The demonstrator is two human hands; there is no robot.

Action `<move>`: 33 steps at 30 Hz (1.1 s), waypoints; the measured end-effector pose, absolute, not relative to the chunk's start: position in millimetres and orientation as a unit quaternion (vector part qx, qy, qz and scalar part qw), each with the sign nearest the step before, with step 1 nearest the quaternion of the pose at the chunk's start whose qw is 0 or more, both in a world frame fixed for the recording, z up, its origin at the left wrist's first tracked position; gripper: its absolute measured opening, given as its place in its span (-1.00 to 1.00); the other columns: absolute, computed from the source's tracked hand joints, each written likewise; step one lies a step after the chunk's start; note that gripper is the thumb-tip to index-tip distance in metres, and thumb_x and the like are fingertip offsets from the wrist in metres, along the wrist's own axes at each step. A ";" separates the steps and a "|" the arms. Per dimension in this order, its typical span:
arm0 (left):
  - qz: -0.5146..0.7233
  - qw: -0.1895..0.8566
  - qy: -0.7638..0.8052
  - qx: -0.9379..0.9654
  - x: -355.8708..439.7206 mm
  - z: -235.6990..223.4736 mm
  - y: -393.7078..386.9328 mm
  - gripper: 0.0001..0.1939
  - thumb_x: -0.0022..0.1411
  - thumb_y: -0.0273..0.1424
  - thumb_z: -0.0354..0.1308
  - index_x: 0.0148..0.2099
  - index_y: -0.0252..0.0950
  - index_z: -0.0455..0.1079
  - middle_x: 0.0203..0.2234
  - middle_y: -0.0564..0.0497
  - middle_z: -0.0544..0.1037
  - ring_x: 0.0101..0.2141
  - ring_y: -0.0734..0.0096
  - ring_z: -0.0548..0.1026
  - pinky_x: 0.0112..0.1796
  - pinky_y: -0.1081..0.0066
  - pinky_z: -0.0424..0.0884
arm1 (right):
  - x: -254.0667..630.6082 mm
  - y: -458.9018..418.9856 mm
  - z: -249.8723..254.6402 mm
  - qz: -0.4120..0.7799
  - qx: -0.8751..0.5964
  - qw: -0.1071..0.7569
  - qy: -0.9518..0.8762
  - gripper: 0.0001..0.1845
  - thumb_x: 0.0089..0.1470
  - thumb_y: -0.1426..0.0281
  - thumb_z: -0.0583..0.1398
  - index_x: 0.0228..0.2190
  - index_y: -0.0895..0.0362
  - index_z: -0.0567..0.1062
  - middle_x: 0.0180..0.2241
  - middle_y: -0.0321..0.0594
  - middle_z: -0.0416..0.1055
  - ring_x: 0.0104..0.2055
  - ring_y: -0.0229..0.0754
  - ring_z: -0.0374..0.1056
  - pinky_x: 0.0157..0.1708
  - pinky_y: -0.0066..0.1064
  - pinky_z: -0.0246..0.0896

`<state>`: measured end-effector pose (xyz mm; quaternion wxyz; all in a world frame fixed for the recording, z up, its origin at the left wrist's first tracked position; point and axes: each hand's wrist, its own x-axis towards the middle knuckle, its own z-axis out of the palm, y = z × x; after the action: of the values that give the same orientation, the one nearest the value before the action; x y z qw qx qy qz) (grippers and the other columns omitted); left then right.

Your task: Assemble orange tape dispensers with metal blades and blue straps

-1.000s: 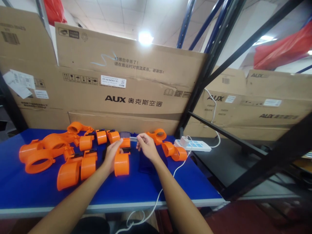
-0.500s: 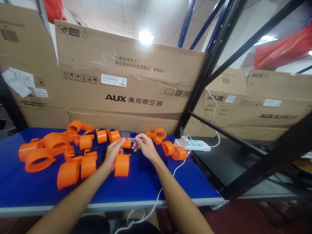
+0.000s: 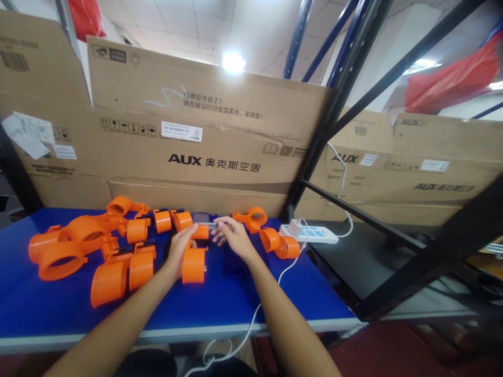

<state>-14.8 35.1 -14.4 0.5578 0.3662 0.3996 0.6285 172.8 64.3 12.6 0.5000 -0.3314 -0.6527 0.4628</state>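
My left hand is closed round an orange plastic tape dispenser, whose round hub hangs below the fingers. Another orange end shows beyond the left thumb; whether it is part of the same dispenser I cannot tell. Between the hands lies a thin grey strip, apparently metal, along the top of the orange end. The thumb and forefinger of my right hand pinch its right end, with the other fingers curled below. A dark blue item lies on the table under my right wrist.
More orange tape dispensers crowd the left of the blue table, with others on the right. A white power strip and its cable lie at right. Cardboard stands behind, beside a black rack post.
The held dispenser has tilted slightly, and a small pale piece now shows at its hub's right side. My right fingers have shifted a little at the strip. The view has moved slightly.
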 end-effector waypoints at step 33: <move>0.627 0.566 0.373 0.385 -9.4 -11.8 31.0 -0.46 -0.09 -0.06 0.49 -0.14 -0.33 0.60 -0.71 0.17 0.33 -0.67 0.52 0.24 -0.60 0.48 0.16 | 171.8 53.5 14.3 0.350 -0.361 0.484 -0.716 -0.69 0.10 0.13 0.31 -0.32 0.14 0.61 -0.61 -0.32 0.39 -0.57 -0.25 0.28 -0.57 -0.47 0.13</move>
<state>-9.4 31.0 -11.8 0.5657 0.3852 0.3729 0.6265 171.8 53.5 14.3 0.4840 -0.3608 -0.7164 0.3497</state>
